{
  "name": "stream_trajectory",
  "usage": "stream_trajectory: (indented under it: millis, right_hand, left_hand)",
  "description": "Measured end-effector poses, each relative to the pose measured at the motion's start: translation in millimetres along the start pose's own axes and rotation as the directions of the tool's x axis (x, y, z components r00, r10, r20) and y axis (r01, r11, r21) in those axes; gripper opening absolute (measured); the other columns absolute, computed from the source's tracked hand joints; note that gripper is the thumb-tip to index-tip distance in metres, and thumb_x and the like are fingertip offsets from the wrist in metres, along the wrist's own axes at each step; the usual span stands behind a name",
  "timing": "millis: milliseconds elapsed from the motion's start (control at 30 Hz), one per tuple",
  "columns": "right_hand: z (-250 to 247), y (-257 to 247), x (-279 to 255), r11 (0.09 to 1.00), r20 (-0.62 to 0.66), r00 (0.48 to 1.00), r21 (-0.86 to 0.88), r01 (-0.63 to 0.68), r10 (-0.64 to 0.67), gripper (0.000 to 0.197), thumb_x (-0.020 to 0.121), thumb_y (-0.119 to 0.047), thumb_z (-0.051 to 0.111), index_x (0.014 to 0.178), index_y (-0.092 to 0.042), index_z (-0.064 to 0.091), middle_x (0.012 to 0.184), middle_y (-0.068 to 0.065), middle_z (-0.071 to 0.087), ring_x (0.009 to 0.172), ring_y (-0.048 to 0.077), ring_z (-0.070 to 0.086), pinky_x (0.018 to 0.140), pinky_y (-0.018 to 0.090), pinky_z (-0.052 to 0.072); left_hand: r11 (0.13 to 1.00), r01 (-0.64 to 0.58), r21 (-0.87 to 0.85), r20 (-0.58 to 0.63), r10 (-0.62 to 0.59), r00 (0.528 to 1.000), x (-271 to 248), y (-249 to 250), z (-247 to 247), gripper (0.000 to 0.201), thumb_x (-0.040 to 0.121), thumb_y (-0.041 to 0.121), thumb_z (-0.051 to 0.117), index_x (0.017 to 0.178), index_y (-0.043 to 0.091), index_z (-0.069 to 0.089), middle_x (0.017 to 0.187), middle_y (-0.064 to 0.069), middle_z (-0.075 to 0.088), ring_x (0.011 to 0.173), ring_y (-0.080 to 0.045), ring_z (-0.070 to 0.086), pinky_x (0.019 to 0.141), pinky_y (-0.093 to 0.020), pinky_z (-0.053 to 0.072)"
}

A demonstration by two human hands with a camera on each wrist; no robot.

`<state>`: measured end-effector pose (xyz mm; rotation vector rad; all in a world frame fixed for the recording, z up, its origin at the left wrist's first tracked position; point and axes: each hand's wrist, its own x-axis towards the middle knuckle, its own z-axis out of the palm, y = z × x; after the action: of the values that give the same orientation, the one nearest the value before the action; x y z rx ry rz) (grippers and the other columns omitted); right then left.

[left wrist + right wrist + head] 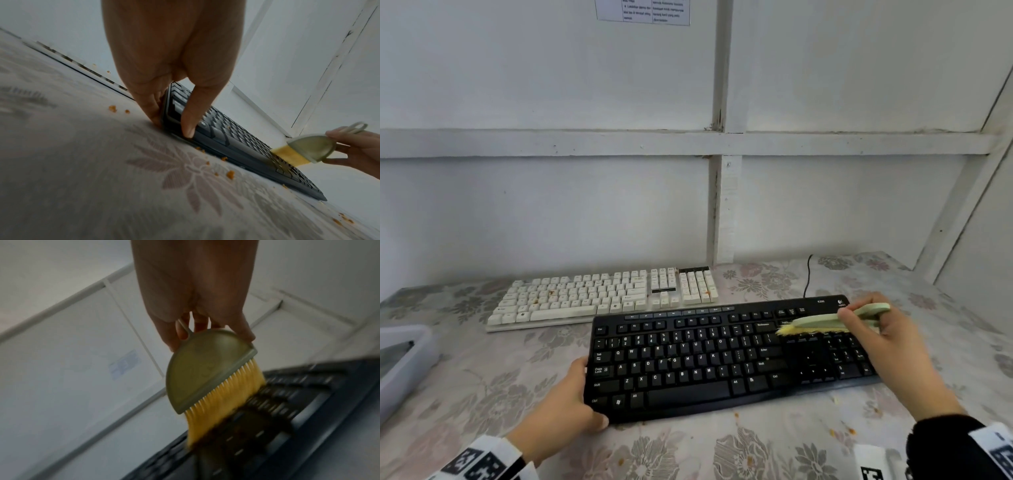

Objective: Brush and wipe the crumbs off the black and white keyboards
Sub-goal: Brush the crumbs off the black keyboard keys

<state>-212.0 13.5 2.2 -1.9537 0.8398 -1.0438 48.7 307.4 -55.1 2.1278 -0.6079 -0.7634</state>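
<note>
- Two keyboards lie on a floral-clothed desk (482,383): black keyboard (722,359) near, white keyboard (599,294) beyond it, far left.
- Left hand (565,401) grips the black keyboard's left end, fingers curled.
- Right hand (883,339) pinches a brush (835,320), bristles on the right-side keys.
- Orange crumbs (230,174) dot the cloth.
- White panelled walls (551,205) stand behind.

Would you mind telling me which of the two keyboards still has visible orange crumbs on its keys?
The white keyboard, the one farther back by the wall, untouched; the black keyboard under the brush looks clean.
</note>
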Motion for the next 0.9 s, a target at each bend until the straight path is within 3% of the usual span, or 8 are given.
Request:
stream_trajectory:
  millis: [133, 233, 333, 500, 667, 733, 800, 900]
  right_hand:
    - [-16, 3, 10, 1.0, -0.099, 0.995, -0.016, 0.015, -0.016, 0.013, 0.089, -0.02, 0.062, 0.078, -0.015, 0.058, 0.068, 0.003, 0.057, 0.059, 0.013, 0.049, 0.047, 0.011, 0.034]
    - [-18, 7, 11, 0.992, -0.017, 1.0, 0.122, -0.02, 0.022, 0.012, 0.09, -0.019, 0.061, 0.079, -0.014, 0.06, 0.064, -0.005, 0.056, 0.057, 0.003, 0.047, 0.05, 0.008, 0.035]
    - [-23, 15, 12, 0.999, -0.003, 0.999, 0.043, -0.033, 0.034, 0.012, 0.09, -0.019, 0.06, 0.08, -0.012, 0.06, 0.062, -0.013, 0.057, 0.058, 0.001, 0.05, 0.05, 0.006, 0.035]
    - [-45, 14, 16, 0.988, -0.208, 0.978, -0.15, -0.031, -0.001, 0.014, 0.092, -0.021, 0.058, 0.08, -0.016, 0.054, 0.059, 0.005, 0.049, 0.042, 0.005, 0.045, 0.037, 0.012, 0.03]
    - [-39, 12, 14, 0.992, -0.184, 0.983, -0.116, -0.041, 0.019, 0.014, 0.091, -0.021, 0.06, 0.079, -0.013, 0.056, 0.061, 0.0, 0.049, 0.048, 0.003, 0.046, 0.041, 0.012, 0.031]
    - [-33, 13, 15, 0.981, -0.244, 0.97, -0.186, -0.06, 0.013, 0.017, 0.091, -0.019, 0.06, 0.08, -0.008, 0.054, 0.065, 0.004, 0.051, 0.064, 0.016, 0.054, 0.052, 0.017, 0.038]
    - [-26, 6, 14, 0.953, -0.305, 0.951, -0.3, -0.036, -0.06, 0.018, 0.09, -0.022, 0.06, 0.078, -0.011, 0.051, 0.069, 0.008, 0.053, 0.075, 0.037, 0.052, 0.067, 0.038, 0.043]
    - [0, -23, 1, 0.97, -0.225, 0.968, -0.238, 0.055, -0.11, 0.013, 0.091, -0.023, 0.059, 0.08, -0.019, 0.054, 0.079, 0.009, 0.061, 0.076, 0.029, 0.056, 0.068, 0.037, 0.046]
  left_hand:
    - [1.0, 0.0, 0.003, -0.001, 0.0, 1.0, -1, 0, 1, 0.085, 0.067, -0.009, 0.066, 0.135, 0.023, 0.027, 0.107, 0.003, 0.059, 0.099, -0.013, 0.056, 0.082, -0.03, 0.047]
    - [1.0, 0.0, 0.009, -0.001, 0.0, 1.0, -1, 1, 0, 0.086, 0.067, -0.008, 0.066, 0.136, 0.023, 0.026, 0.108, 0.003, 0.059, 0.1, -0.014, 0.057, 0.085, -0.031, 0.048]
    - [1.0, -0.004, 0.012, -0.002, 0.004, 1.0, -2, 2, 1, 0.085, 0.066, -0.009, 0.066, 0.136, 0.022, 0.027, 0.106, 0.001, 0.06, 0.098, -0.015, 0.059, 0.083, -0.031, 0.049]
    - [1.0, -0.006, 0.024, -0.001, 0.006, 1.0, -4, 3, 1, 0.086, 0.067, -0.009, 0.066, 0.136, 0.022, 0.026, 0.105, 0.002, 0.062, 0.097, -0.012, 0.059, 0.077, -0.026, 0.048]
    - [0.999, -0.008, 0.033, -0.007, 0.008, 1.0, -5, 7, 1, 0.084, 0.069, -0.01, 0.067, 0.136, 0.02, 0.026, 0.105, 0.006, 0.059, 0.095, -0.009, 0.057, 0.07, -0.021, 0.045]
    - [0.999, -0.011, 0.045, -0.008, 0.012, 1.0, -5, 7, 1, 0.084, 0.07, -0.009, 0.067, 0.137, 0.019, 0.026, 0.104, 0.007, 0.058, 0.095, -0.008, 0.056, 0.07, -0.02, 0.044]
    - [0.998, -0.016, 0.058, -0.008, 0.017, 1.0, -6, 6, 1, 0.084, 0.07, -0.007, 0.067, 0.137, 0.019, 0.025, 0.104, 0.008, 0.058, 0.094, -0.007, 0.056, 0.07, -0.019, 0.044]
    - [0.997, -0.021, 0.071, -0.005, 0.022, 1.0, -6, 6, 1, 0.084, 0.071, -0.006, 0.068, 0.138, 0.02, 0.024, 0.104, 0.008, 0.058, 0.094, -0.006, 0.056, 0.069, -0.018, 0.044]
